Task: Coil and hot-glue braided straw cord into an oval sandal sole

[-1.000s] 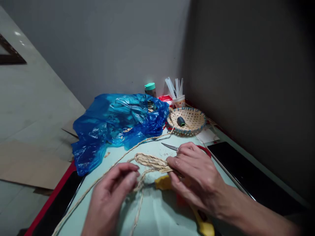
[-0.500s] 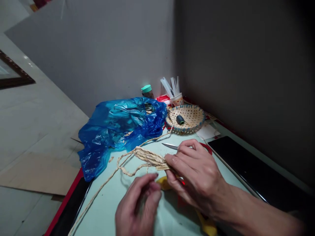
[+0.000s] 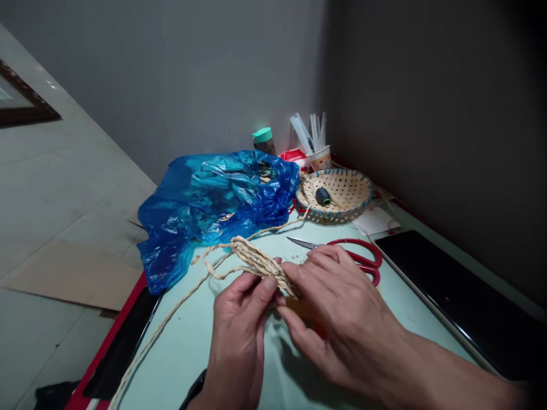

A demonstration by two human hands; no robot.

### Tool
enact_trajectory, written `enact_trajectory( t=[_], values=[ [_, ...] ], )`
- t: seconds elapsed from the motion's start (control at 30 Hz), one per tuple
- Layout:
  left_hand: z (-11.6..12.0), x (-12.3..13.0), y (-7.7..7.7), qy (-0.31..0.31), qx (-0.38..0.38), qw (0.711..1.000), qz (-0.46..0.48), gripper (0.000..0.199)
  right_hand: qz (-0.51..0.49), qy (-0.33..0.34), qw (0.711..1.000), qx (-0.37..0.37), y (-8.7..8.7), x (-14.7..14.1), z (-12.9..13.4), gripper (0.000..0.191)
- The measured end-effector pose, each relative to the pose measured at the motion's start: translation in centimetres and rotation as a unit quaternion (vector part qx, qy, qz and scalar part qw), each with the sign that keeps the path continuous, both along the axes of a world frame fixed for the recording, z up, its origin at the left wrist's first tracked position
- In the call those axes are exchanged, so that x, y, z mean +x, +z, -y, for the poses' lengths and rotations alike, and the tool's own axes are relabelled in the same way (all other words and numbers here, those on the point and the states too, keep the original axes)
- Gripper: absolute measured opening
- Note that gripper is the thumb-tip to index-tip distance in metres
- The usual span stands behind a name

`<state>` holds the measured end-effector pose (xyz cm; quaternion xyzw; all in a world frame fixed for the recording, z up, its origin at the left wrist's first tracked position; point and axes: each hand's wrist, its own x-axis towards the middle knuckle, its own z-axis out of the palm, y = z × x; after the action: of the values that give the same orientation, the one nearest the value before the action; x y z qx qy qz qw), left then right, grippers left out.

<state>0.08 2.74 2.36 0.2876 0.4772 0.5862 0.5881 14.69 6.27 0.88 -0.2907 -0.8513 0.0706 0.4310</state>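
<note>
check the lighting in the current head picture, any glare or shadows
Head view: dim, with the upper right corner falling to black; head view: small white glints on the blue plastic bag; head view: a dark shadow on the pale tabletop below the hands; head view: strands of the bundled cord can be told apart.

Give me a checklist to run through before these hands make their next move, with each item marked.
1. Left hand gripping the cord bundle: ok, thumb and fingers pinch its lower edge.
2. Right hand steadying the bundle: ok, fingers at its right end.
3. Loose loop separate from the long cord: not ok, they overlap in this view.
4. Scissors in full view: not ok, partly hidden behind the right hand.
5. Spool contained: ok, it lies in the woven basket.
6. Bundle's right end neat: cannot tell, the right hand covers it.
</note>
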Motion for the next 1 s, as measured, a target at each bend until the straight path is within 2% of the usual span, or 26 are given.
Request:
enact_trajectory(
  t=[0.17, 0.23, 0.37, 0.47, 0.6, 0.67, 0.83, 1.0],
  values=[
    [-0.1, -0.8, 1.0, -0.026, 0.007, 1.000, 0.015, 0.010, -0.087, 0.039, 0.985, -0.143, 1.0, 0.3, 0.1, 0.020],
    [0.0, -1.1, 1.1, -0.054, 0.004, 0.998, 0.034, 0.012, -0.088, 0.039, 0.983, -0.156, 1.2, 0.5, -0.2, 0.019],
    [0.1, -1.8, 0.8, -0.092, -0.008, 0.994, 0.056, 0.015, -0.030, 0.013, 0.992, -0.126, 1.5, 1.0, -1.2, 0.022],
    [-0.1, -2.2, 0.4, -0.111, -0.024, 0.993, 0.042, 0.017, -0.016, 0.016, 0.981, -0.191, 1.5, 1.4, -1.9, 0.022],
    [-0.3, -2.5, -0.1, -0.109, -0.032, 0.993, 0.035, 0.012, 0.002, 0.082, 0.931, -0.356, 1.1, 1.1, -1.7, 0.023],
    [-0.2, -2.6, -0.4, -0.094, -0.031, 0.994, 0.048, 0.008, 0.002, 0.079, 0.909, -0.410, 0.8, 0.7, -1.2, 0.022],
    [-0.1, -2.8, -0.8, -0.077, -0.058, 0.995, 0.027, 0.008, -0.038, 0.090, 0.873, -0.478, 0.3, -0.1, -0.1, 0.025],
    [0.0, -2.7, -1.2, -0.082, -0.051, 0.995, 0.022, 0.011, -0.143, 0.162, 0.792, -0.571, 0.3, -0.6, -0.2, 0.015]
  ],
)
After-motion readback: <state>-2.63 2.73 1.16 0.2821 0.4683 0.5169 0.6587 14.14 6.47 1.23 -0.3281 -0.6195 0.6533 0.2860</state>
